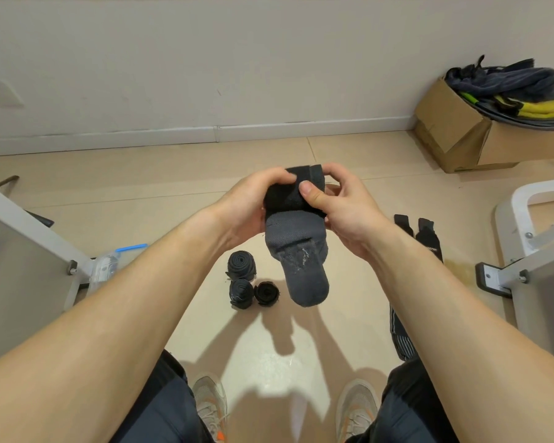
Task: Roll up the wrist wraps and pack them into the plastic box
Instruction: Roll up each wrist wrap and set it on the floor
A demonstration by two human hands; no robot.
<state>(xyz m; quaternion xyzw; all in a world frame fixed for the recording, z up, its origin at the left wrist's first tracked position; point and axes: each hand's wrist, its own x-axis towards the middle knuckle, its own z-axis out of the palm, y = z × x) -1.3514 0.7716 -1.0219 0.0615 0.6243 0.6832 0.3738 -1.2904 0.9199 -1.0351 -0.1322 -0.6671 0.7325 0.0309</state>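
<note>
Floor: we saw 3 rolls on it, box well left.
Hands: our left hand and right hand held 1 wrap, curled fingers pinching it.

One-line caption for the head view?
Left hand and right hand grip a half-rolled wrist wrap above three rolled wraps.
</note>
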